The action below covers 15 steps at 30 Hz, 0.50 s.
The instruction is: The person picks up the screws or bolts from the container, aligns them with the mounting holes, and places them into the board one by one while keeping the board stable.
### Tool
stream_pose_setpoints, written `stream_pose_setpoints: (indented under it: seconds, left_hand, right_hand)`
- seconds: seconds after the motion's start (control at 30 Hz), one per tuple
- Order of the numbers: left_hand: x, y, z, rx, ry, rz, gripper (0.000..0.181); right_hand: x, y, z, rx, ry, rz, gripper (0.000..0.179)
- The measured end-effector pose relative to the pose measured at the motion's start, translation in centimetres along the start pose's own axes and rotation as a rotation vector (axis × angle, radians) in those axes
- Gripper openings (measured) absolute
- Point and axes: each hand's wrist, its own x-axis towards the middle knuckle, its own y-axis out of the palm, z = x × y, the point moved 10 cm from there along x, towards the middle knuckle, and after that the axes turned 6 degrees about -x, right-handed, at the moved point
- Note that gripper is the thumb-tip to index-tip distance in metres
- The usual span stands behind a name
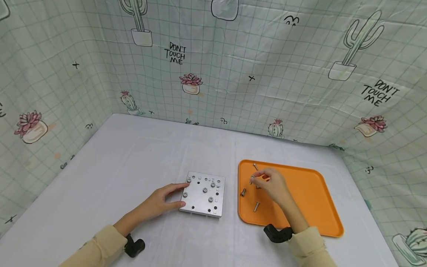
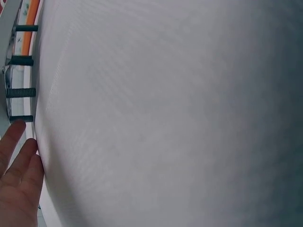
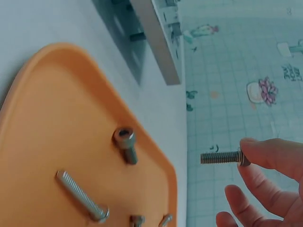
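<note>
A silver metal plate (image 1: 199, 202) with holes lies on the table, several socket head screws (image 1: 205, 190) standing in it. Threaded shanks (image 2: 21, 92) stick out beneath the plate in the left wrist view. At the plate's left edge, my left hand (image 1: 158, 202) touches it with spread, fairly straight fingers. Over the left part of the orange tray (image 1: 310, 193), my right hand (image 1: 271, 185) pinches a screw (image 3: 220, 157) by its head between thumb and finger. Its threaded end points away from the fingers, and it is held above the tray.
Loose screws lie in the tray, among them a thick one (image 1: 243, 192) near its left rim and a slimmer one (image 1: 256, 206) closer to the front. A white cloth (image 1: 150, 155) covers the table, and a cactus-print curtain (image 1: 227, 74) hangs behind and at the sides.
</note>
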Motion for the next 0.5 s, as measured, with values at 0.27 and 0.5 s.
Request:
stream_pose_setpoints:
  seconds: [0.27,0.5]
  left_hand:
    - [0.0,-0.1,0.0,-0.007,-0.003,-0.001,0.057]
    - [0.0,-0.1,-0.1,-0.021,-0.005,-0.001,0.057]
  right_hand:
    - [0.8,1.6,1.7,0.052,-0.007,0.006,0.021]
    - [1.2,3.0,3.1,0.086,-0.004,0.008,0.02]
